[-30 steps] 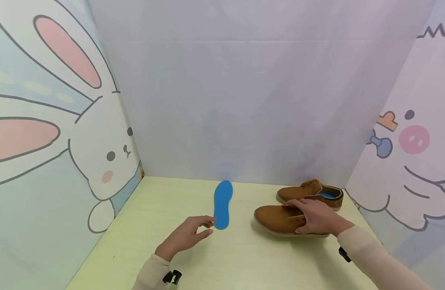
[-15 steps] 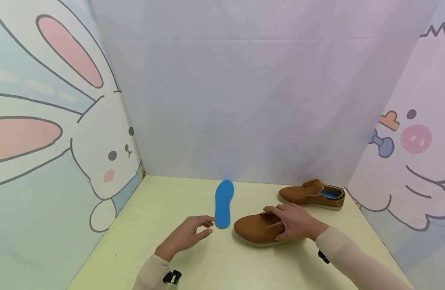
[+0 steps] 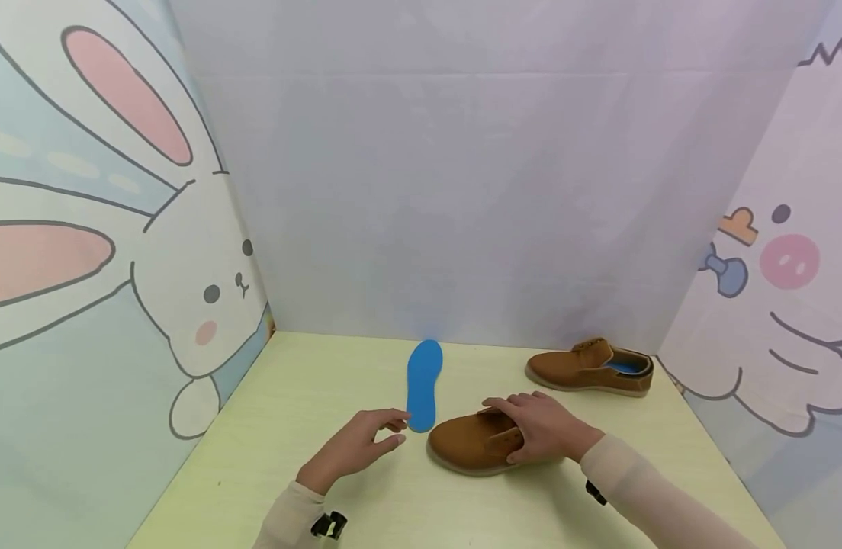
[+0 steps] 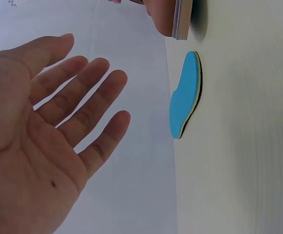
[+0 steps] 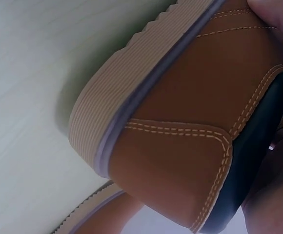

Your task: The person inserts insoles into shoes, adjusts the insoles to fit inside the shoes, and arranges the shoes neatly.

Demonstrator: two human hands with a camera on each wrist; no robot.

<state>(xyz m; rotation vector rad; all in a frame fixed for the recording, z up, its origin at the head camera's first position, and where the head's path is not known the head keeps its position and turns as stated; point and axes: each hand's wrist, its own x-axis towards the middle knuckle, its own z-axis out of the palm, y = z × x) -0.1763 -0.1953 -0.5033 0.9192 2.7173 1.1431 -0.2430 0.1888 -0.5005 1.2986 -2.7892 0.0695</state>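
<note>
Left hand (image 3: 352, 444) first: palm turned inward, fingers loosely bent and apart, nothing between them. Just past those fingertips, the blue insole (image 3: 422, 385) lies flat, narrow end toward the hand, broad end away toward the backdrop. In the head view the fingertips seem to meet its edge, but the left wrist view shows a gap.

Across to the right hand (image 3: 546, 428), and it's clamped on the near brown shoe (image 3: 465, 444), thumb on the near side, fingers over the far side. That straddling hold probably suits steering the shoe while leaving its toe free, and the toe points left, between the hands, close to the insole. Whether the sole touches the table (image 3: 311, 374) is hard to tell.

Now the surroundings: a painted rabbit (image 3: 194, 305) on the wall beyond the left hand, the pale backdrop (image 3: 462, 206) straight ahead. Beyond the right hand sits the other shoe (image 3: 565, 368), toe left too, blue showing inside; it looks clear of that hand. The main obstruction is the right hand itself, covering the held shoe's mouth and hiding its inside. Farther right, a pink-cheeked cartoon figure (image 3: 792, 335).
</note>
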